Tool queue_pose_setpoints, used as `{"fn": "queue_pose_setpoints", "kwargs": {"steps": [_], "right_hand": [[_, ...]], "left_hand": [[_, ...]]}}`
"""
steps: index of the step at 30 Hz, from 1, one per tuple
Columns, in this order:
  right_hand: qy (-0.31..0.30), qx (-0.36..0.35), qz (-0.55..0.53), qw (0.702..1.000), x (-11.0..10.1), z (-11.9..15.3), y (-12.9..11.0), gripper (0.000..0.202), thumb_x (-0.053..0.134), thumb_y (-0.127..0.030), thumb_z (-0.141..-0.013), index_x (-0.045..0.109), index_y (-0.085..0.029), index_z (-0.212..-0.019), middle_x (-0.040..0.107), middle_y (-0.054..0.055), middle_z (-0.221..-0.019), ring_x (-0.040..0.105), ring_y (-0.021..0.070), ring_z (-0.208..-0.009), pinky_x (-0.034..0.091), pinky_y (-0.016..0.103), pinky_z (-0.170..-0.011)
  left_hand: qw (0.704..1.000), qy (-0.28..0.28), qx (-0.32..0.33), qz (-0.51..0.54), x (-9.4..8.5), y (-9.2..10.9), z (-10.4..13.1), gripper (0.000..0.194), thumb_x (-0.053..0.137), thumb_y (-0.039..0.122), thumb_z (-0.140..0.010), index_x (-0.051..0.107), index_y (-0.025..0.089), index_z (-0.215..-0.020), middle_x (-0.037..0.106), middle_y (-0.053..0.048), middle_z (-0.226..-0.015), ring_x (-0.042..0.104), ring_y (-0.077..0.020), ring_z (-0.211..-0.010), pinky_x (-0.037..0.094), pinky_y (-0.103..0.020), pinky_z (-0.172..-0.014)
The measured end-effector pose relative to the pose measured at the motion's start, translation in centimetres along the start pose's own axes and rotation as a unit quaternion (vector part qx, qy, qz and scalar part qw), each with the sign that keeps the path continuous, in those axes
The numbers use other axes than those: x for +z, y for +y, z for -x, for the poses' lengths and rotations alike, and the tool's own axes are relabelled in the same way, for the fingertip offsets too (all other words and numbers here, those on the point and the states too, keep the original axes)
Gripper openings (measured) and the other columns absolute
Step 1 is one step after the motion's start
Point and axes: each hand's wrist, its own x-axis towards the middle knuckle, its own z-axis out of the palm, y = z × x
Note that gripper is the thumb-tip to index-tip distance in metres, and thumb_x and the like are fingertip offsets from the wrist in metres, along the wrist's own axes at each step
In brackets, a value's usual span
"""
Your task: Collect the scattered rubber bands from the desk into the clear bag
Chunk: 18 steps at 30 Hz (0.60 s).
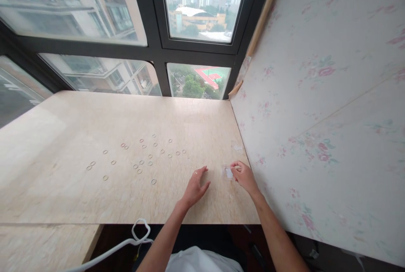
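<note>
A small clear plastic container [227,173], box or bag I cannot tell, lies on the marble-patterned sill near the wall. Its right edge is pinched between the thumb and fingers of my right hand [244,176]. My left hand [195,187] hovers over or rests on the surface just left of it, thumb and fingers apart, holding nothing. Farther left, several thin rings are scattered flat, among them a reddish ring [123,145], a greenish ring [153,181] and a yellowish ring [105,178]. Some of them touch or overlap.
A clear plastic scrap [238,148] lies by the flowered wall [316,137] on the right. Dark window frames [196,48] bound the sill [79,116] at the back. Below the front edge runs a white cable [110,248].
</note>
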Motion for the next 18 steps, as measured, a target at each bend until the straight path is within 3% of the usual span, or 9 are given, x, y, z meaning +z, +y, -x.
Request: {"fn": "queue_pose_setpoints", "kwargs": {"steps": [5,9,13,15,18], "right_hand": [[0.004,-0.002,0.000,1.000,0.8,2.8,-0.1,0.024,0.054,-0.041,-0.078,0.058,-0.019,-0.085,0.046,-0.008,-0.043,0.035,0.0084,-0.033,0.025,0.019,-0.035],[-0.003,-0.035,0.004,0.999,4.0,5.9,1.2,0.027,0.052,-0.044,-0.083,0.059,-0.019,-0.086,0.042,-0.008,-0.045,0.041,0.0109,-0.038,0.031,0.021,-0.039],[-0.010,-0.136,0.115,0.984,7.9,7.9,3.5,0.028,0.048,-0.042,-0.086,0.064,-0.019,-0.084,0.050,-0.004,-0.047,0.049,0.0133,-0.043,0.037,0.023,-0.045],[0.028,-0.179,0.182,0.966,9.1,8.1,4.2,0.030,0.047,-0.041,-0.088,0.068,-0.019,-0.086,0.058,-0.001,-0.053,0.055,0.0144,-0.046,0.038,0.023,-0.048],[0.079,-0.203,0.226,0.949,9.9,7.7,4.6,0.036,0.042,-0.041,-0.090,0.069,-0.018,-0.088,0.064,0.002,-0.056,0.058,0.0148,-0.047,0.039,0.023,-0.048]], "left_hand": [[0.997,0.014,-0.058,0.054,-2.1,-0.3,1.1,0.041,0.054,0.027,-0.087,0.048,0.022,-0.127,0.062,-0.009,-0.118,0.058,-0.0206,-0.112,0.045,-0.042,-0.099],[0.988,0.081,-0.114,0.072,-5.3,-1.3,0.6,0.030,0.052,0.026,-0.086,0.057,0.018,-0.114,0.067,-0.008,-0.103,0.066,-0.0175,-0.089,0.054,-0.032,-0.078],[0.968,0.141,-0.187,-0.086,-9.4,-2.8,-1.3,0.028,0.048,0.020,-0.086,0.060,0.016,-0.111,0.068,-0.007,-0.098,0.064,-0.0139,-0.073,0.052,-0.027,-0.070],[0.951,0.136,-0.217,-0.172,-11.0,-3.5,-2.5,0.028,0.048,0.017,-0.086,0.061,0.015,-0.111,0.068,-0.007,-0.098,0.064,-0.0145,-0.075,0.050,-0.027,-0.074],[0.943,0.112,-0.226,-0.218,-12.2,-4.0,-4.2,0.028,0.049,0.017,-0.086,0.063,0.015,-0.110,0.067,-0.009,-0.098,0.063,-0.0175,-0.081,0.048,-0.029,-0.076]]}}
